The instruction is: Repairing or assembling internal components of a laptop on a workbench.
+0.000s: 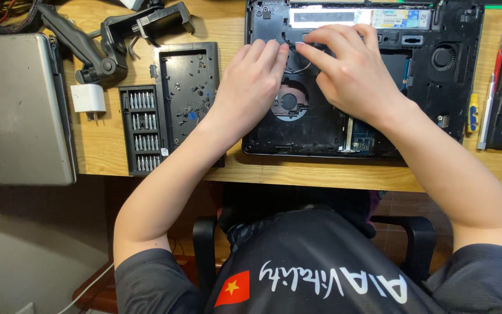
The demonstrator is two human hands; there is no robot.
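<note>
Lying opened, black laptop base (437, 87).

Opened black laptop base (437, 87) lies flat, underside up, beneath both hands. Round fan opening sits just below the left hand (251, 78); thin cable loops between the fingertips.

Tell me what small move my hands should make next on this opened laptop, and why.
Probably ease the thin cable free, gently. Both hands, left and right, meet fingertip to fingertip over the laptop above the round fan, where that cable loops. Whether it is still plugged in cannot be seen.
</note>
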